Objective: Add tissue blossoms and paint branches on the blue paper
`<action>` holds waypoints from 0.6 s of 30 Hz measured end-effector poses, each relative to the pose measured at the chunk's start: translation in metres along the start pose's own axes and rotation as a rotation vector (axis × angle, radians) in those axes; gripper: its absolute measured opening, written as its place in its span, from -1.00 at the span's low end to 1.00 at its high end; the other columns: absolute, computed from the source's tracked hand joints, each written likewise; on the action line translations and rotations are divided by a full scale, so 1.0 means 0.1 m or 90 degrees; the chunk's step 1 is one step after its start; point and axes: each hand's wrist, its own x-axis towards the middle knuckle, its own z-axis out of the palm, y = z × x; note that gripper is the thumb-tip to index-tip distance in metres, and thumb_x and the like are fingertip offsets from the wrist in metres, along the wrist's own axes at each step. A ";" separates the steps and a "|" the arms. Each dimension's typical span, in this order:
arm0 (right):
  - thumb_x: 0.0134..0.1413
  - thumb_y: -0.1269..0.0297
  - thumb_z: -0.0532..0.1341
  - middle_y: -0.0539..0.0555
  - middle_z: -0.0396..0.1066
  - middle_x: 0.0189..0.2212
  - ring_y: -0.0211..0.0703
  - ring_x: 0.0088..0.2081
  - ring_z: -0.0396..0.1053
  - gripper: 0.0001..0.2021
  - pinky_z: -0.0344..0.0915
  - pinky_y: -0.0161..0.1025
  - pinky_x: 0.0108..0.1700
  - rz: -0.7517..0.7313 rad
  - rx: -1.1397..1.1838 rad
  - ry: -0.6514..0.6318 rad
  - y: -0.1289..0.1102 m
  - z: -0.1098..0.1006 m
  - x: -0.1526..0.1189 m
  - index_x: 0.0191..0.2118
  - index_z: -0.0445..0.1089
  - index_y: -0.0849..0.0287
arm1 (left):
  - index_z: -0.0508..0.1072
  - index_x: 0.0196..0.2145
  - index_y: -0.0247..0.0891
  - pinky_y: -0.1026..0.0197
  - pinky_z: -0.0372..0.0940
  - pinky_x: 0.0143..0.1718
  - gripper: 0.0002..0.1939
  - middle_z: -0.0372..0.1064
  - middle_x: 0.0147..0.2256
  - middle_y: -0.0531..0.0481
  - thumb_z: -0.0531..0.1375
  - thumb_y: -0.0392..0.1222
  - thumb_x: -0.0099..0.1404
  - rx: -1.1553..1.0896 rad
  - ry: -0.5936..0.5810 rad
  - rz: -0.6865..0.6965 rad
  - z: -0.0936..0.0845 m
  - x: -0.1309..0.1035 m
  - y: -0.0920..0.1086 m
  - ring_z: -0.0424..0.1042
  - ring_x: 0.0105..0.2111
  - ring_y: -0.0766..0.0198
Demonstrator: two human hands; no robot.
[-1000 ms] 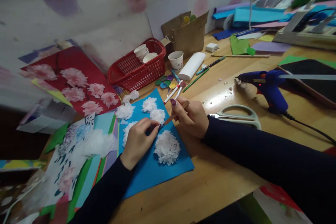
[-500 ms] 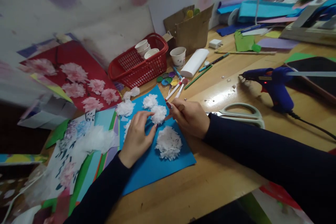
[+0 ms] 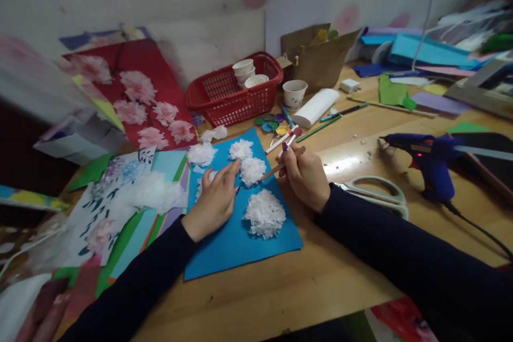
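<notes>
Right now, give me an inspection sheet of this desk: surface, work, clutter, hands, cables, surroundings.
Surface: wooden desk, shiny near the scissors.
Work: white paper flowers on a blue sheet.
Clutter: red basket holding cups; glue gun, red light showing.
Left hand: fingers beside the upper flowers, contact unclear.
Right hand: holds a brown stick, tip by a flower.
Cables: dark cord trailing from the glue gun.
Surroundings: blotched wall, red flower picture.

Dressed in near-black navy, and flashing a bit of nail polish [image 3: 285, 146] too!
Wears the left sleeve [image 3: 148, 272] long, snug and plain; matches it with the right sleeve [image 3: 385, 243], just as dark, ending in a close cuff [image 3: 333, 207]. Shows dark plum, glossy, on the right hand [image 3: 308, 177], with a small shiny glint on the left hand [image 3: 212, 202].
</notes>
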 end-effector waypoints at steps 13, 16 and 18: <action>0.32 0.04 -0.03 -0.04 0.29 -0.72 -0.32 -0.67 0.25 -0.52 0.19 -0.33 -0.58 -0.016 0.101 0.061 -0.12 -0.09 -0.15 -0.55 0.29 0.17 | 0.32 0.09 -0.26 -0.30 -0.17 0.24 -0.60 0.18 0.22 -0.24 -0.01 -0.35 0.32 -0.042 0.026 0.032 -0.54 0.00 -0.32 0.11 0.25 0.00; 0.32 0.04 -0.02 -0.01 0.31 -0.71 -0.29 -0.66 0.27 -0.52 0.22 -0.30 -0.57 -0.029 0.117 0.048 -0.11 -0.09 -0.16 -0.55 0.32 0.18 | 0.38 0.03 -0.29 -0.02 0.08 0.19 -0.62 0.24 0.19 -0.19 0.04 -0.35 0.26 -0.051 0.133 -0.003 -1.00 -0.10 -0.65 0.21 0.20 0.08; 0.31 0.04 -0.02 0.00 0.31 -0.70 -0.26 -0.66 0.28 -0.53 0.24 -0.27 -0.57 -0.049 0.104 0.053 -0.10 -0.08 -0.16 -0.54 0.32 0.17 | 0.46 -0.10 -0.30 0.17 0.24 0.02 -0.69 0.45 -0.01 -0.10 0.08 -0.36 0.22 -0.053 0.151 -0.091 -1.25 -0.21 -0.85 0.43 -0.03 0.17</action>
